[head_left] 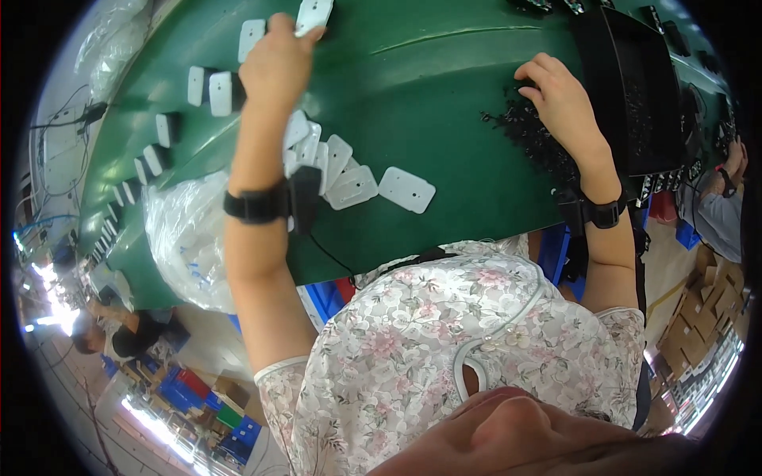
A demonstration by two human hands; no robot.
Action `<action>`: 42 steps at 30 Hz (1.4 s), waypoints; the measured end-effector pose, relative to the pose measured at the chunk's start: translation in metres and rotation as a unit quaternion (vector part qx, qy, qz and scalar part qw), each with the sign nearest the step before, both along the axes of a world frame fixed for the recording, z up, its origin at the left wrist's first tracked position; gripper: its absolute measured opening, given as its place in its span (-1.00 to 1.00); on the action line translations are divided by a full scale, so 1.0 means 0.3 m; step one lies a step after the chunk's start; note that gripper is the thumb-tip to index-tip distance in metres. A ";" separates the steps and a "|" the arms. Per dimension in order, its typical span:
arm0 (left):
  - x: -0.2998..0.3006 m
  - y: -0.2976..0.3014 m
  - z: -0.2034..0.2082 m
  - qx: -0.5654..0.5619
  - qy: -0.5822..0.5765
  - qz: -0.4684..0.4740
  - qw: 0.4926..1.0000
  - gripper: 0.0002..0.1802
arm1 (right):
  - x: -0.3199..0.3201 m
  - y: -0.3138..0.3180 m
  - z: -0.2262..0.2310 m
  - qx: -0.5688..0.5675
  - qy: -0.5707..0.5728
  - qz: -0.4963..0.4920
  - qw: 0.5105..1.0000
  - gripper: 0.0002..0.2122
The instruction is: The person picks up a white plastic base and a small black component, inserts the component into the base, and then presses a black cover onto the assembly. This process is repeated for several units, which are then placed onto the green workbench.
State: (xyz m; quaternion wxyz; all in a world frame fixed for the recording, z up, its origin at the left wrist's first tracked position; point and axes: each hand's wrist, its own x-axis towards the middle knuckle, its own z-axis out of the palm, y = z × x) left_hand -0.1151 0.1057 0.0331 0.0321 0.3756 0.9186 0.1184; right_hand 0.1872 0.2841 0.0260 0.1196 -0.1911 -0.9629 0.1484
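Observation:
My left hand [278,59] reaches to the far left with its fingers closed at the near edge of a white-topped block [315,12]; part of its grip is hidden. Close by stand more white-topped black blocks [222,94]. Flat white plates with small holes [352,188] lie in an overlapping heap right of my left forearm, and a single plate [407,190] lies apart. Over a loose pile of small black parts [540,147], my right hand [558,99] has its fingers curled, thumb near forefinger; anything between them is too small to make out.
A black tray [607,95] stands right of the pile. White-topped blocks line the green table's [444,119] left side in a curved row. A clear plastic bag [190,238] lies by my left forearm. Black bands with a cable are on my wrists. Other people sit nearby.

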 end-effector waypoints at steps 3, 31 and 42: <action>0.240 -0.071 0.099 0.094 0.023 -0.151 0.984 -0.59 | -0.009 0.001 -0.019 0.007 -0.006 0.000 1.000 -0.89; 0.555 -0.171 0.052 0.229 -0.168 -0.147 0.948 -0.75 | -0.044 -0.296 0.052 -0.552 0.220 0.016 0.804 -0.80; 0.524 -0.139 0.016 0.291 -0.133 -0.200 0.926 -0.83 | -0.094 -0.313 0.028 -0.413 0.262 0.011 0.872 -0.91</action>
